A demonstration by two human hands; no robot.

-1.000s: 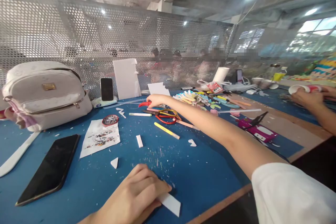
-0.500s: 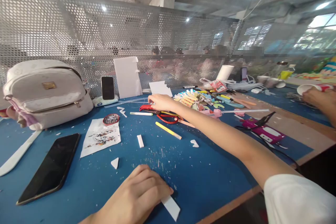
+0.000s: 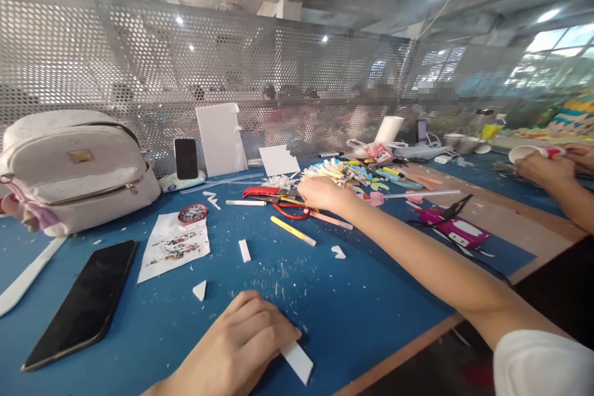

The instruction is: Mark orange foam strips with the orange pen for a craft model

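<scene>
Clamped btwn the fingers of the L hand (image 3: 244, 340) is a flat white strip w/ straight edges (image 3: 297, 362), held low over the blue tabletop (image 3: 371, 315) near its front edge. Strip's long axis is set diagonally; free end is pointed down-right, away from fingers, & is cut at a slant. Surface is seen as smooth, plain, matte; exact material can't be told. Other end is hidden by the hand.

R hand (image 3: 327, 192) is stretched far across, fingers bent down by the red-looped scissors (image 3: 291, 216); fingertips are hidden, so whether anything's gripped can't be told. Red-handled metal hand tool (image 3: 262, 192) is left lying just beside. Btwn the hands, a yellow cylindrical pen (image 3: 293, 231) & small white rectangular block (image 3: 244, 250) are laid amid fine white crumbs.
</scene>
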